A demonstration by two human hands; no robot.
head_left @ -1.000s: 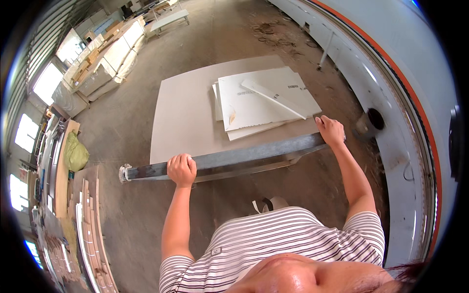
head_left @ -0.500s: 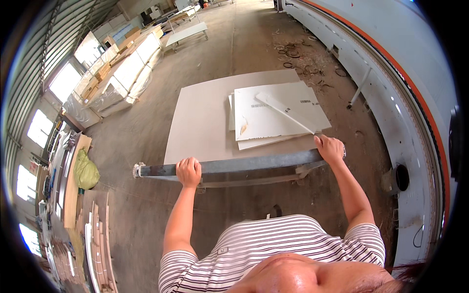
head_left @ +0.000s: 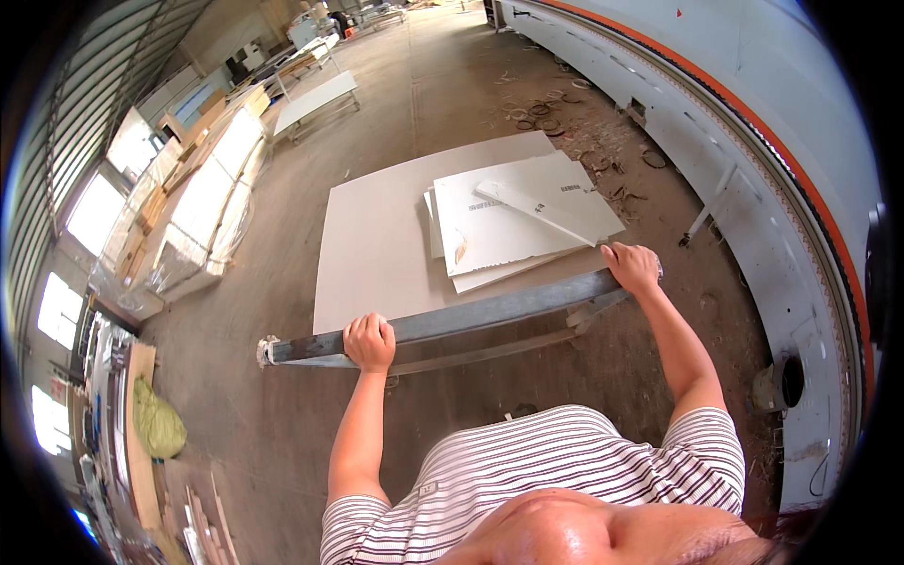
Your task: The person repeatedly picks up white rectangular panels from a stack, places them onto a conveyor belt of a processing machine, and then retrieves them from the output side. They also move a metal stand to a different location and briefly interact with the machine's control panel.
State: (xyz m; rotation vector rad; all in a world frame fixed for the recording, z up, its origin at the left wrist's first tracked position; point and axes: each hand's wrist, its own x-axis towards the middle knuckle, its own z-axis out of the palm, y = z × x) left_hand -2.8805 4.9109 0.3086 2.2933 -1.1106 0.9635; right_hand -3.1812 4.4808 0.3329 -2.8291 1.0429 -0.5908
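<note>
Item: metal bar (head_left: pixel 471 320), grey, long, running level across the view from lower left to upper right, at the near edge of a cart.

Left hand (head_left: pixel 369 342): grip closed around the bar, toward its left end, knuckles up.

Right hand (head_left: pixel 633 267): grip closed on the bar's right end, fingers wrapped over the top.

Cart load: one large pale board (head_left: pixel 377 245) lay flat just beyond the bar. On its right half lay a stack of smaller white panels (head_left: pixel 508 226), edges not squared to each other. A narrow white strip (head_left: pixel 532 212) lay slantwise on the top panel.

Floor (head_left: pixel 443 104): bare concrete, dusty. Curled offcut scraps (head_left: pixel 546 108) lay scattered at the upper right, near a long white machine (head_left: pixel 753 151) with an orange stripe, which ran along the right side.

Left side: wrapped stacks of boards (head_left: pixel 207 207), well apart from the cart; a low white tabletop (head_left: pixel 315 99) beyond them; a green sack (head_left: pixel 155 424) near the lower left wall.

Person: striped short-sleeved shirt (head_left: pixel 556 471), both arms stretched forward to the bar.
</note>
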